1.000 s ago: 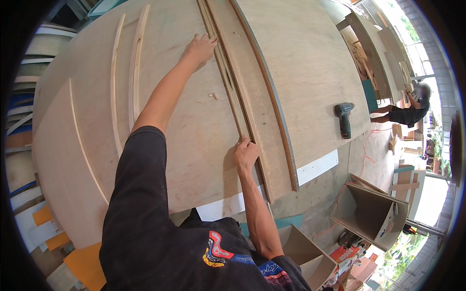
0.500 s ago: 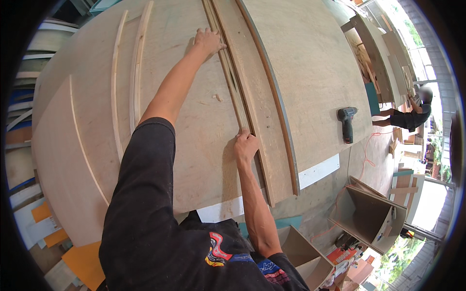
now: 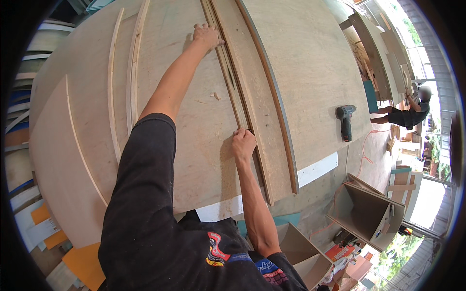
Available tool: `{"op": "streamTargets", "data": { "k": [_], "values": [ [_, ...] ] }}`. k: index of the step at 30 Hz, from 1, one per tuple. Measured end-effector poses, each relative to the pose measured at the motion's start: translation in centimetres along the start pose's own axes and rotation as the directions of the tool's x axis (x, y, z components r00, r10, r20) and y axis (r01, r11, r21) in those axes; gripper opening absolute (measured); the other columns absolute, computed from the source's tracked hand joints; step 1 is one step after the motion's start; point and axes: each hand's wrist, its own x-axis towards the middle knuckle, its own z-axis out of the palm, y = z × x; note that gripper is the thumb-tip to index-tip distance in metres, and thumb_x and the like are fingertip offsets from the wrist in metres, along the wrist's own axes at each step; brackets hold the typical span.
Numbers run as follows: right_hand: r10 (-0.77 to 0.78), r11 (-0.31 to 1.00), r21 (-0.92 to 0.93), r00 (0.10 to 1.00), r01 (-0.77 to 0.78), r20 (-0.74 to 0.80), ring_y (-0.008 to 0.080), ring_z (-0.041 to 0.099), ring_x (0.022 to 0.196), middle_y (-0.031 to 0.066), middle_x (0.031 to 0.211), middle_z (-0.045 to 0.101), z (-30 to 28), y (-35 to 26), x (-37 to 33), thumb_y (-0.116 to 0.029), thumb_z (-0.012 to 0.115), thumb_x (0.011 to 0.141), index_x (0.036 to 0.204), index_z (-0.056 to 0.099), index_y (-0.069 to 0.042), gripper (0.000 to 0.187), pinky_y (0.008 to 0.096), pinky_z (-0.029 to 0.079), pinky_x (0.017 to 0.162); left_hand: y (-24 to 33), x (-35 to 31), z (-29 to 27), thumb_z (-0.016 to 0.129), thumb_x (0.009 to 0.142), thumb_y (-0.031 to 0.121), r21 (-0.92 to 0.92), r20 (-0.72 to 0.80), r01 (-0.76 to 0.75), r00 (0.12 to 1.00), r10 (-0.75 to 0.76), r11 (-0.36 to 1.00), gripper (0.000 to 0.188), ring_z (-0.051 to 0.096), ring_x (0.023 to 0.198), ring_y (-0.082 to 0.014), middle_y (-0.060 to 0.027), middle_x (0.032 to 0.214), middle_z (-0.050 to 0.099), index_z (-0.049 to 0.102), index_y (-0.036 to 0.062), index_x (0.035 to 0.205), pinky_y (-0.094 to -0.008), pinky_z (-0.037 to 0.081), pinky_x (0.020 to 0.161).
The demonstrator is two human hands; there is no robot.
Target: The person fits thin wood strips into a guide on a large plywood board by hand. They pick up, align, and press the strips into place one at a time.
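Observation:
A long, thin wooden strip runs from the far edge towards me along a wider brown board. At the strip's near end, my right hand is closed with its fingers curled round it. Farther up, my left hand rests with spread fingers beside the strip, its thumb side touching it. Both pieces lie on a large plywood sheet. A dark-edged strip follows the right side of the brown board.
A cordless drill lies on the plywood at right. Several pale wooden strips lie at left. Open box cabinets stand on the floor at lower right. Another person is at a far-right workbench. Stacked panels line the left.
My right hand has shifted slightly left along with the strip's near end. My left hand is a little farther away. The whole view has moved slightly.

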Motion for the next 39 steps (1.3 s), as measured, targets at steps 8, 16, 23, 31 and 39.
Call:
{"op": "streamTargets", "data": {
  "k": [8,16,23,31,39],
  "values": [
    [-0.098,0.990,-0.102,0.995,0.096,-0.015,0.0334,0.068,0.071,0.0175,0.075,0.068,0.4,-1.6,-0.1,-0.022,0.046,0.101,0.082,0.069,0.001,0.037,0.0439,0.052,0.071,-0.6,0.7,-0.5,0.043,0.098,0.063,-0.060,0.035,0.017,0.999,-0.015,0.998,0.067,0.039,0.142,-0.0243,-0.0003,0.155,0.044,0.054,0.0162,0.144,-0.0588,0.031,0.114],
    [-0.002,0.954,-0.298,0.989,0.047,0.150,0.0257,0.068,0.068,0.0159,0.074,0.070,-0.8,-2.4,1.0,-0.023,0.051,0.101,0.081,0.071,0.000,0.037,0.0410,0.051,0.067,-0.7,1.2,-0.4,0.046,0.097,0.062,-0.060,-0.005,0.001,1.000,-0.001,0.998,0.064,0.040,0.141,-0.0268,-0.0019,0.152,0.048,0.060,0.0151,0.139,-0.0604,0.031,0.114],
    [-0.397,0.757,-0.359,0.820,0.547,0.412,0.0262,0.071,0.081,0.0145,0.088,0.074,-6.3,-15.6,5.3,-0.027,0.058,0.100,0.102,0.074,0.000,0.031,0.0385,0.055,0.075,-1.8,1.2,1.0,0.050,0.096,0.062,-0.073,-0.028,0.067,0.997,-0.069,0.995,0.062,0.038,0.143,-0.0295,-0.0047,0.150,0.050,0.062,0.0163,0.138,-0.0606,0.030,0.114],
    [-0.484,0.126,-0.550,0.535,0.826,0.693,0.0271,0.043,0.139,-0.0013,0.153,0.047,3.1,-25.0,17.5,-0.010,0.045,0.097,0.146,0.051,-0.014,0.050,0.0553,0.032,0.113,-1.0,1.7,-0.1,0.055,0.098,0.049,-0.071,-0.001,0.046,0.999,-0.046,0.996,0.054,0.041,0.141,-0.0315,-0.0026,0.148,0.052,0.059,0.0145,0.139,-0.0635,0.031,0.111],
    [-0.357,-0.210,-0.656,0.568,0.725,0.742,0.0244,0.036,0.145,-0.0110,0.159,0.037,7.2,-25.6,21.5,-0.004,0.038,0.095,0.149,0.048,-0.025,0.059,0.0617,0.024,0.120,-1.9,1.3,1.1,0.052,0.100,0.029,-0.005,-0.080,-0.004,0.997,0.004,1.000,0.050,0.046,0.137,-0.0280,-0.0019,0.151,0.049,0.049,0.0117,0.147,-0.0623,0.031,0.111]
  ]
}}
